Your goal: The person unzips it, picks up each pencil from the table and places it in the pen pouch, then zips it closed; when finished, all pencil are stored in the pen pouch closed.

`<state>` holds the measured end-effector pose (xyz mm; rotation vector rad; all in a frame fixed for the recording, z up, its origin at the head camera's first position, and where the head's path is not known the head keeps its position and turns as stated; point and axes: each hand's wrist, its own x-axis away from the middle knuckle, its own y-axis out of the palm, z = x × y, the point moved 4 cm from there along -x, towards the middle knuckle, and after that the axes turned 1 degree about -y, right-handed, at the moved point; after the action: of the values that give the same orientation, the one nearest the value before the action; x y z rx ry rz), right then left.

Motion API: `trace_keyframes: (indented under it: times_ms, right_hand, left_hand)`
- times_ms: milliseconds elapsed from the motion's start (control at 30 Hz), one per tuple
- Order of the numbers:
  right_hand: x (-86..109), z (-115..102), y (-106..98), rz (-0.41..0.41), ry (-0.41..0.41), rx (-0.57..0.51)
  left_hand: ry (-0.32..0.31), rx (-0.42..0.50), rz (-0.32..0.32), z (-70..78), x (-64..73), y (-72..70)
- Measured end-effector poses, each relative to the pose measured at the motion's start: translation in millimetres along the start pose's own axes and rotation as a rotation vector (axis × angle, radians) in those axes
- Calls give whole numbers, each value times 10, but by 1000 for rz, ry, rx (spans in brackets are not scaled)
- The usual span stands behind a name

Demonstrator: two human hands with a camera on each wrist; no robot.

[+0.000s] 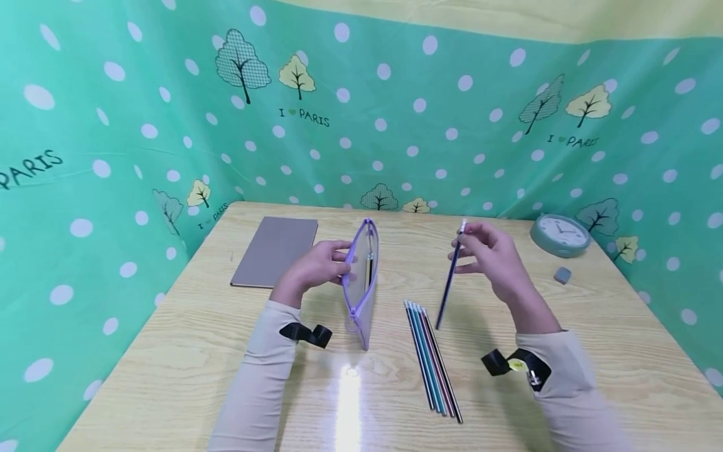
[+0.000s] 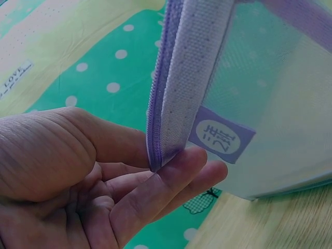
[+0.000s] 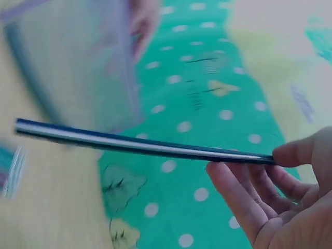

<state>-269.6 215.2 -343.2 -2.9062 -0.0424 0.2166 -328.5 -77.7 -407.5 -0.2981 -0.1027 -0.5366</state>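
Note:
My left hand [image 1: 320, 263] pinches the zippered edge of a translucent pencil pouch [image 1: 367, 314] with purple trim and holds its mouth open. Inside the pouch, pencils [image 1: 369, 271] show through the opening. A purple label [image 2: 222, 136] is sewn near the edge in the left wrist view. To the right, my right hand [image 1: 490, 257] pinches a dark blue striped pencil [image 1: 450, 282] near its eraser end, with the other end pointing down. Between the hands and nearer me, several pencils [image 1: 432, 364] lie side by side on the table, apart from both hands.
A grey notebook [image 1: 275, 251] lies at the back left of the wooden table [image 1: 186, 351]. At the back right stand a round green clock [image 1: 560, 235] and a small grey eraser [image 1: 562, 275]. A green dotted cloth [image 1: 395, 144] hangs behind the table.

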Motion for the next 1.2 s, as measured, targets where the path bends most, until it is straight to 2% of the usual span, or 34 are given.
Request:
trace_keyframes:
  times_ms: [133, 267, 500, 633, 767, 967, 1200]
  right_hand:
    - [5, -33, 9, 70, -35, -232]
    - [-16, -49, 14, 149, -88, -385]
    - [-62, -4, 5, 340, -100, -571]
    - [-92, 25, 143, 405, -105, -565]
    - [-97, 49, 389, 377, -145, -522]
    - [-52, 117, 737, 281, -222, -484]
    - [-40, 221, 964, 143, -220, -417]
  left_hand:
    - [3, 5, 0, 12, -9, 15]
    - [14, 0, 1, 55, -30, 33]
    - [13, -13, 9, 127, -57, 37]
    - [5, -17, 5, 136, -58, 34]
    - [-3, -13, 6, 110, -52, 24]
    - [-9, -16, 1, 66, -47, 8]
    - [-25, -21, 11, 30, -21, 2]
